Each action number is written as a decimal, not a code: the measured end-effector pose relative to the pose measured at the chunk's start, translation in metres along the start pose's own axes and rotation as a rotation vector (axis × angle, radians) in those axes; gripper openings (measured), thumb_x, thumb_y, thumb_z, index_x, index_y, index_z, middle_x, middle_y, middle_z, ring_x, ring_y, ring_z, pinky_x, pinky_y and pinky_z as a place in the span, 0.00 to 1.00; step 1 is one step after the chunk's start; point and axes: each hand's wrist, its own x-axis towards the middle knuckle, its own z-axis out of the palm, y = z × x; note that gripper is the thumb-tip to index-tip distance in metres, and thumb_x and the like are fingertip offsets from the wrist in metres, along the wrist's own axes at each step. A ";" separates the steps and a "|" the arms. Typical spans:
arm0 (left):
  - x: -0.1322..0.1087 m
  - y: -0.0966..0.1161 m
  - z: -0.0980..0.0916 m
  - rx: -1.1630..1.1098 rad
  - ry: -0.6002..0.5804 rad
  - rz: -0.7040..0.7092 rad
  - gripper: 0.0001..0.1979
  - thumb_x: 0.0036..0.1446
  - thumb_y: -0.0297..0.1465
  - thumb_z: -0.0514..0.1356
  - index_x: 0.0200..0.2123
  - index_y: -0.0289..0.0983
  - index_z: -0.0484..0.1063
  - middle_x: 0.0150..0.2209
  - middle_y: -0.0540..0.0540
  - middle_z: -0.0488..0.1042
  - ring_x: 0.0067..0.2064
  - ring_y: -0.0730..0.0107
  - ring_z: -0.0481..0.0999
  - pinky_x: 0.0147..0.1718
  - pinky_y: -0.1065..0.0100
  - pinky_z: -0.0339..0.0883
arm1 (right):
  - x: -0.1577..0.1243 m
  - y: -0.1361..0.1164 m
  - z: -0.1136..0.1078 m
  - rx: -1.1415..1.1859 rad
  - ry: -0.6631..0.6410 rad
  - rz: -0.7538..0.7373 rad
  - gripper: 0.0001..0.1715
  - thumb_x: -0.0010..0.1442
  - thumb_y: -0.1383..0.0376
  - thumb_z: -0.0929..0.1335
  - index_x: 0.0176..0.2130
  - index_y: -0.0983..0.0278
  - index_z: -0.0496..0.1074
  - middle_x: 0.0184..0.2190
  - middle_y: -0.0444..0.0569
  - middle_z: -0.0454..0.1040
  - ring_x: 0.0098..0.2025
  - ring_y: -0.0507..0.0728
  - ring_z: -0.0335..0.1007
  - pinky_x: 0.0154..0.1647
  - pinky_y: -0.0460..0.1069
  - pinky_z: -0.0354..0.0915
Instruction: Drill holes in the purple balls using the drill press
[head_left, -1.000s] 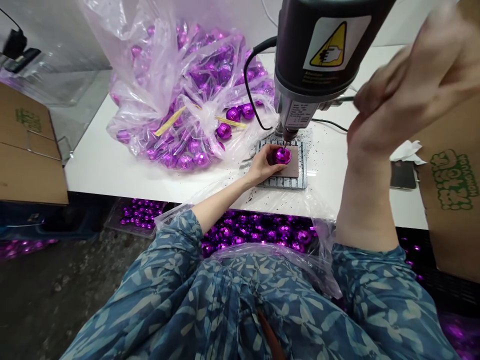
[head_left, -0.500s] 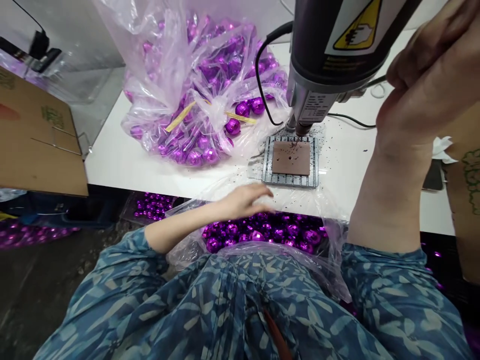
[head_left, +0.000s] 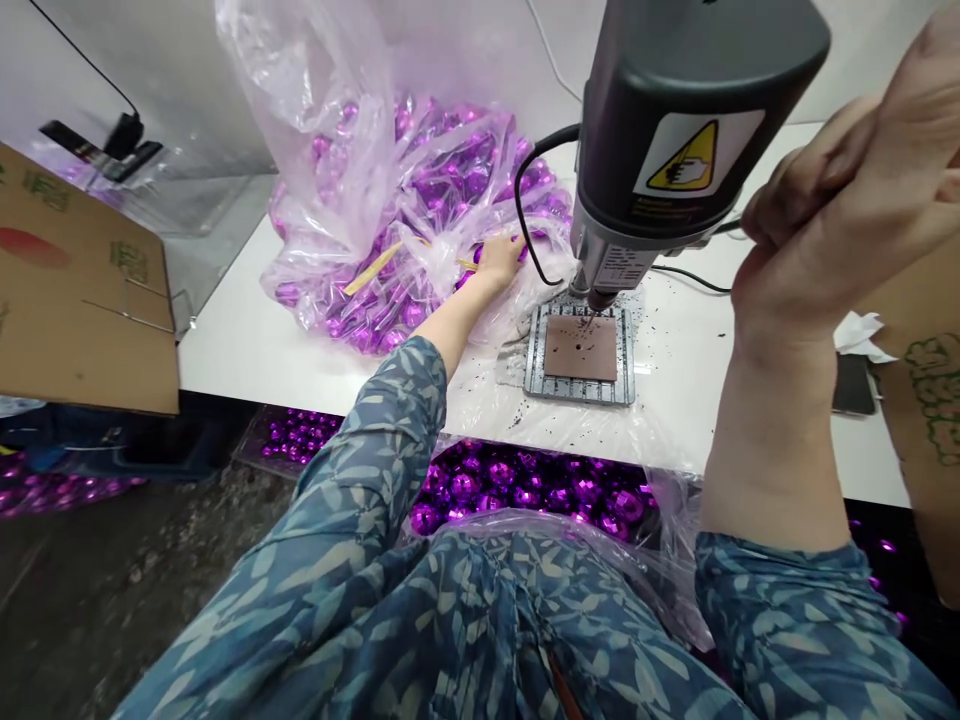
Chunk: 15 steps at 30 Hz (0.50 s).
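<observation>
A grey drill press (head_left: 675, 130) stands over a brown pad on a ribbed metal base (head_left: 580, 350); the pad is bare. My right hand (head_left: 832, 220) is closed round the press's thin lever at the upper right. My left hand (head_left: 499, 260) reaches into the mouth of a clear plastic bag (head_left: 390, 200) full of shiny purple faceted balls, with its fingers curled over a ball at the bag's opening. Whether they grip it I cannot make out. A second bag of purple balls (head_left: 525, 490) lies open in my lap, below the table edge.
The white table (head_left: 247, 340) carries dark drill chips around the base. Cardboard boxes stand at the left (head_left: 75, 290) and right (head_left: 930, 400). A dark phone (head_left: 855, 385) and a crumpled tissue lie at the right. More purple balls sit in a tray under the table (head_left: 300, 435).
My left hand took the ball off the pad, dropped toward the lap bag, then reached up into the bag on the table. The right hand stays on the lever.
</observation>
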 end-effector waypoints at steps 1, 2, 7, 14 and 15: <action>-0.002 0.000 -0.002 0.003 0.001 -0.009 0.20 0.52 0.16 0.66 0.47 0.37 0.80 0.48 0.37 0.82 0.62 0.41 0.76 0.67 0.45 0.61 | -0.001 -0.001 0.000 0.063 0.015 -0.021 0.42 0.49 0.40 0.69 0.21 0.67 0.42 0.15 0.41 0.34 0.15 0.42 0.42 0.24 0.45 0.49; -0.006 -0.001 -0.005 -0.010 0.018 -0.015 0.17 0.53 0.17 0.66 0.45 0.37 0.80 0.47 0.37 0.82 0.61 0.42 0.77 0.67 0.46 0.62 | -0.001 -0.002 0.000 0.104 0.021 -0.028 0.42 0.49 0.41 0.69 0.21 0.68 0.43 0.14 0.41 0.33 0.15 0.42 0.42 0.26 0.44 0.53; -0.046 -0.007 -0.031 -0.474 0.183 -0.146 0.11 0.63 0.33 0.69 0.47 0.39 0.77 0.43 0.42 0.82 0.51 0.57 0.82 0.57 0.56 0.75 | -0.001 0.003 0.000 0.110 0.038 -0.010 0.39 0.52 0.43 0.69 0.21 0.66 0.42 0.14 0.39 0.37 0.14 0.42 0.43 0.31 0.45 0.62; -0.123 -0.002 -0.064 -1.120 -0.210 -0.263 0.18 0.68 0.45 0.65 0.52 0.37 0.76 0.45 0.38 0.84 0.57 0.54 0.83 0.57 0.49 0.81 | 0.000 0.011 -0.002 0.027 0.144 0.073 0.32 0.65 0.54 0.66 0.22 0.65 0.47 0.15 0.39 0.42 0.15 0.43 0.48 0.27 0.45 0.55; -0.132 0.002 -0.062 -1.145 -0.237 -0.266 0.19 0.68 0.45 0.65 0.52 0.38 0.77 0.47 0.37 0.84 0.58 0.54 0.83 0.58 0.49 0.81 | -0.001 0.010 -0.001 -0.026 0.129 0.088 0.29 0.68 0.56 0.64 0.22 0.65 0.49 0.16 0.39 0.43 0.16 0.42 0.48 0.28 0.44 0.56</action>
